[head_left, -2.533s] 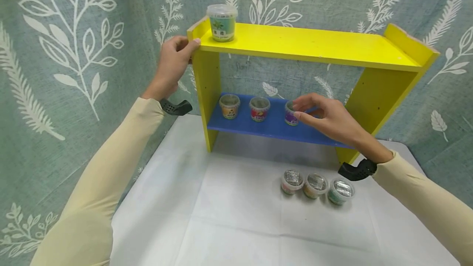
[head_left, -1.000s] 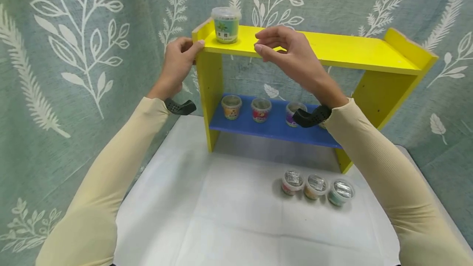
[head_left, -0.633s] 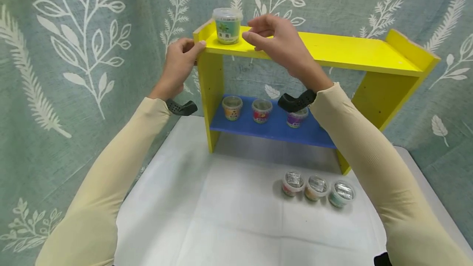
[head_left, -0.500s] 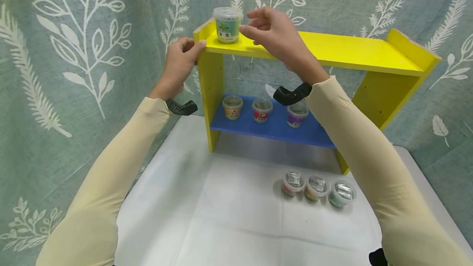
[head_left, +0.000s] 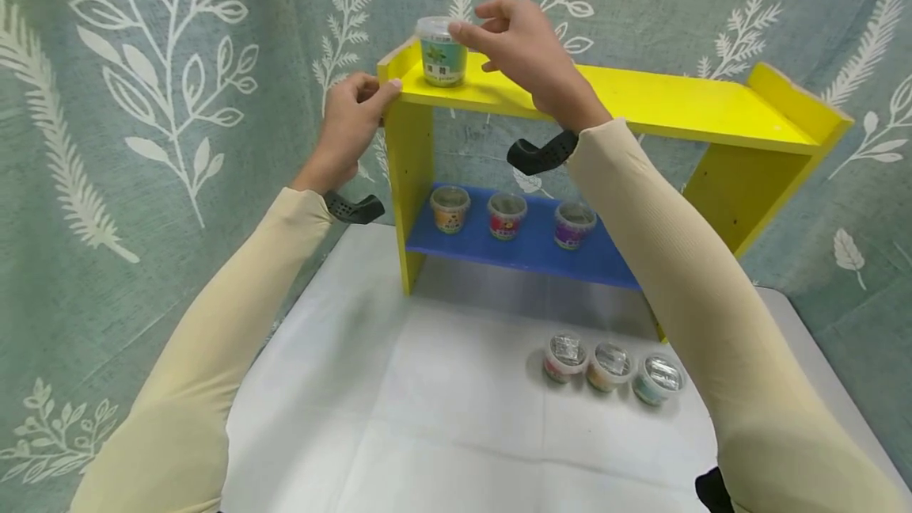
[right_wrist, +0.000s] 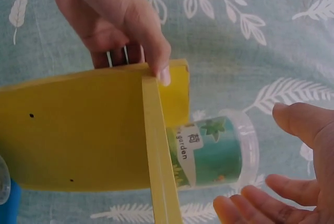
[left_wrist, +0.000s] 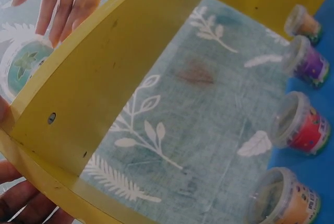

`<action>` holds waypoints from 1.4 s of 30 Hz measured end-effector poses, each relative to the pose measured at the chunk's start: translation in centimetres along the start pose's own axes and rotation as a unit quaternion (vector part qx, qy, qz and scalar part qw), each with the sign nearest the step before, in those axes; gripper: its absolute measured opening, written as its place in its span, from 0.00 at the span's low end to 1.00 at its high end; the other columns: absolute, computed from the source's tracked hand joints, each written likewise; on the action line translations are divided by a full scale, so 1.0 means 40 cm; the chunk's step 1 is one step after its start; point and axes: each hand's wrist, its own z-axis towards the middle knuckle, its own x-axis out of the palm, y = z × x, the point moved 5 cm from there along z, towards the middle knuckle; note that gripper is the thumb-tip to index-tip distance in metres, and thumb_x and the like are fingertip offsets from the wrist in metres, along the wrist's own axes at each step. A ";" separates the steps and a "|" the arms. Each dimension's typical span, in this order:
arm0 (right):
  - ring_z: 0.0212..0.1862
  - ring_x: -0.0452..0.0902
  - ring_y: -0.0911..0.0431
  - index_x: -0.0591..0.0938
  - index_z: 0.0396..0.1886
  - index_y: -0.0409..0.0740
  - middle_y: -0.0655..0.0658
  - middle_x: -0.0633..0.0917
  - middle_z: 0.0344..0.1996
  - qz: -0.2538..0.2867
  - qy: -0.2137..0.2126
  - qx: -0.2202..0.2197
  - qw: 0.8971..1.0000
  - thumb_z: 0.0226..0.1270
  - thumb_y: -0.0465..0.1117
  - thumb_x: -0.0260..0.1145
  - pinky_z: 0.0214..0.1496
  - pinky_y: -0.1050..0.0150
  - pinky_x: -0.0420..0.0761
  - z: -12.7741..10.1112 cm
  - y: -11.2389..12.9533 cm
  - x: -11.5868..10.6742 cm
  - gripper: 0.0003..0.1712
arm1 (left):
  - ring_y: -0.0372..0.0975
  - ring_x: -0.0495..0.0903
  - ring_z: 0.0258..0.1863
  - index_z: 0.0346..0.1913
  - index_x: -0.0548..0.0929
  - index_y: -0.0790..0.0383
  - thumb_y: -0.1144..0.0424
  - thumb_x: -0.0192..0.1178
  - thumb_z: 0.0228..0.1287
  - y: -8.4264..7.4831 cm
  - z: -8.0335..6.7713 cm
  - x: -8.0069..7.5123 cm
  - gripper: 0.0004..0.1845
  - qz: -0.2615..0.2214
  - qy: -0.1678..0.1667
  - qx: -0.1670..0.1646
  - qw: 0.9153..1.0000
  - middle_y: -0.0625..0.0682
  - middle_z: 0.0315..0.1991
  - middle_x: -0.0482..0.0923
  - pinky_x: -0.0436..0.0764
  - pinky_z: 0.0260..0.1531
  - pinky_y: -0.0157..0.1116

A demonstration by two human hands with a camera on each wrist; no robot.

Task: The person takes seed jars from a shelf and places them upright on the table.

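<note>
In the head view, my left hand (head_left: 349, 121) grips the top left corner of a yellow shelf unit (head_left: 641, 101), thumb on the front edge and fingers behind the side board. A plastic cup with a green leaf label (head_left: 443, 62) stands upright on the top board beside that corner. Just right of the cup is my right hand (head_left: 530, 54), its thumb overlapping the cup's rim in this view. From the right wrist camera, its spread thumb and fingers are apart from the green-labelled cup (right_wrist: 209, 153), around its lidded end, holding nothing.
On the blue lower board (head_left: 527, 262) stand an orange cup (head_left: 450, 212), a red cup (head_left: 507, 216) and a purple cup (head_left: 572, 226). The left wrist view adds another orange cup (left_wrist: 305, 24). Three lidded tubs (head_left: 609, 368) sit on the white table (head_left: 456, 418) in front.
My right hand has risen from beside the purple cup to the top board, then moved left to the green-labelled cup. My left hand keeps its grip on the shelf corner.
</note>
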 end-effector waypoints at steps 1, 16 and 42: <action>0.65 0.76 0.51 0.67 0.78 0.47 0.46 0.74 0.70 0.001 0.000 0.003 1.000 0.74 0.57 0.66 0.67 0.61 0.75 0.005 -0.001 0.003 0.40 | 0.42 0.78 0.49 0.59 0.80 0.60 0.45 0.61 0.74 0.001 -0.001 -0.001 0.23 0.002 -0.001 0.000 1.000 0.51 0.51 0.78 0.77 0.53 0.39; 0.67 0.70 0.56 0.67 0.78 0.45 0.48 0.74 0.69 0.017 0.008 0.031 0.999 0.73 0.60 0.65 0.68 0.61 0.74 0.054 -0.028 0.038 0.41 | 0.42 0.79 0.50 0.59 0.80 0.60 0.46 0.61 0.74 -0.001 -0.006 0.004 0.23 -0.012 0.002 -0.009 1.000 0.51 0.52 0.79 0.79 0.54 0.39; 0.61 0.77 0.52 0.70 0.76 0.45 0.45 0.78 0.64 0.076 -0.006 0.008 0.997 0.70 0.54 0.70 0.64 0.64 0.76 0.035 -0.031 0.026 0.39 | 0.41 0.78 0.49 0.56 0.79 0.59 0.46 0.62 0.74 -0.007 -0.006 0.005 0.21 -0.012 -0.004 -0.011 1.000 0.51 0.51 0.78 0.78 0.53 0.39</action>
